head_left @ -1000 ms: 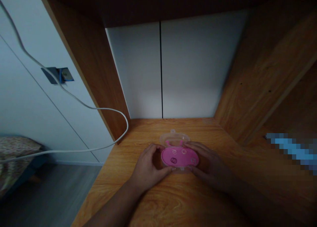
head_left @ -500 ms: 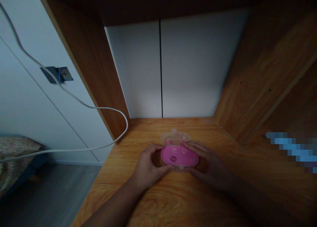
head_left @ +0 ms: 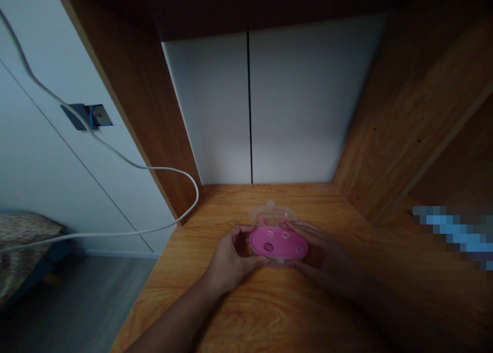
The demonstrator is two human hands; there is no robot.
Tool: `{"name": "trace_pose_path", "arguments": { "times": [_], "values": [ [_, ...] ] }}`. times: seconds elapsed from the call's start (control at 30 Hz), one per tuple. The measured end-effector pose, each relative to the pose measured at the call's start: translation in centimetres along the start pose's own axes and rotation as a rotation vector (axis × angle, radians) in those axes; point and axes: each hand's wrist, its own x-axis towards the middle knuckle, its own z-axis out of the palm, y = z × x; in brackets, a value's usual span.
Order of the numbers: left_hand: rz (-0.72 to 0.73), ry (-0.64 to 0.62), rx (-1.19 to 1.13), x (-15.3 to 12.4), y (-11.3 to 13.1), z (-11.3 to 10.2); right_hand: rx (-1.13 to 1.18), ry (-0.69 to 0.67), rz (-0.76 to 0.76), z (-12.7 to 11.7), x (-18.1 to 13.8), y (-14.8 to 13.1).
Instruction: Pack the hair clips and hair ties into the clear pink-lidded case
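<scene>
A pink oval case (head_left: 280, 246) rests on the wooden surface between my two hands. On its pink face lie several small rings or bands, including dark loops (head_left: 268, 247) at the left and paler ones (head_left: 285, 235) near the back. Its clear lid (head_left: 272, 212) lies folded open behind it, with pink pieces at the hinge side. My left hand (head_left: 230, 259) grips the left end, thumb at the front rim and fingers behind. At the right end, my right hand (head_left: 322, 256) holds it the same way, thumb in front and fingers over the back edge.
A wooden desk surface (head_left: 246, 317) sits inside a niche with wooden side panels (head_left: 385, 137) and a white back wall (head_left: 292, 111). A white cable (head_left: 127, 233) loops in from the left. A pixelated blue patch (head_left: 454, 229) is at the far right.
Almost nothing differs. The view shifts very slightly, and both hands keep their places at the ends of the pink case.
</scene>
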Motion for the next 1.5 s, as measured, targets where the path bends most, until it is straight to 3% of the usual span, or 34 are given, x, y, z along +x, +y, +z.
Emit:
{"name": "trace_pose_path", "arguments": {
  "times": [0.7, 0.9, 1.13, 1.3, 1.5],
  "values": [
    [-0.179, 0.092, -0.22, 0.0, 1.3, 0.5, -0.006, -0.016, 0.012, -0.1, 0.0, -0.5],
    [-0.126, 0.068, -0.16, 0.0, 1.0, 0.2, 0.036, -0.013, 0.026, -0.2, 0.0, -0.4],
    [0.058, -0.061, -0.064, 0.0, 0.2, 0.4, 0.06, 0.003, -0.007, 0.2, -0.2, -0.6],
    [0.205, 0.02, 0.171, -0.8, 0.2, 1.7, 0.018, 0.072, -0.161, -0.1, 0.2, -1.8],
    [0.242, 0.029, 0.402, -1.6, 0.8, 2.2, -0.084, 0.191, -0.242, 0.6, 0.8, -3.8]
  ]
}}
